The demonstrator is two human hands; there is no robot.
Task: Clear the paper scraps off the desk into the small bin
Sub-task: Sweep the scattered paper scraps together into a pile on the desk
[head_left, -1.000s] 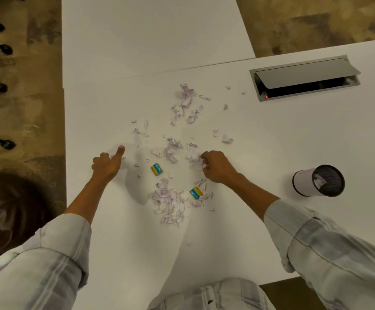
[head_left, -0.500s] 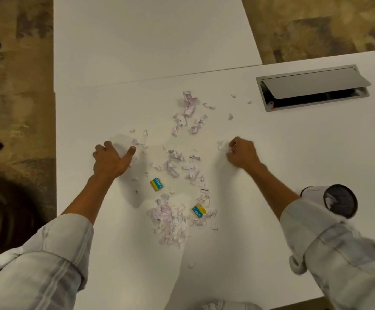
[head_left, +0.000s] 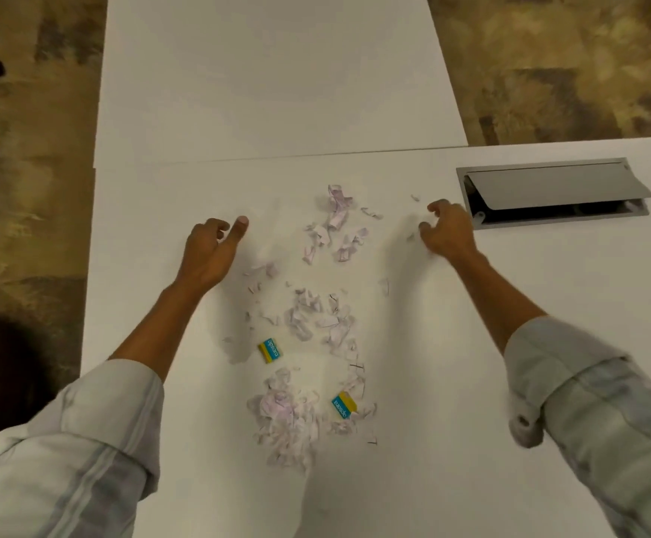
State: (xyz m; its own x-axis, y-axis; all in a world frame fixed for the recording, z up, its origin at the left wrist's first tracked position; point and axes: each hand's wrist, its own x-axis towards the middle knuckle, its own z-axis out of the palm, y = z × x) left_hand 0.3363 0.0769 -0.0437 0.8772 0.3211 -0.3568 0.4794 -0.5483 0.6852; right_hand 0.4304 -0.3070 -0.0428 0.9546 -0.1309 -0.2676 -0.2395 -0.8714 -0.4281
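Observation:
Pale pink paper scraps (head_left: 316, 324) lie scattered down the middle of the white desk (head_left: 471, 382), with a thicker heap (head_left: 285, 417) near me and a far cluster (head_left: 337, 223). My left hand (head_left: 211, 250) rests on the desk left of the scraps, fingers curled, thumb out, holding nothing I can see. My right hand (head_left: 448, 231) is at the far right of the scraps, fingers spread and curved over a few tiny bits (head_left: 415, 198). The small bin is out of view.
Two small blue-and-yellow blocks (head_left: 270, 350) (head_left: 344, 405) lie among the scraps. An open grey cable hatch (head_left: 553, 192) is set into the desk just right of my right hand. A second white table (head_left: 277, 71) adjoins behind. Carpet lies beyond both sides.
Both hands have moved farther away from me, the right one out toward the hatch and its fingers now spread. The view shifted, and the bin has left the frame.

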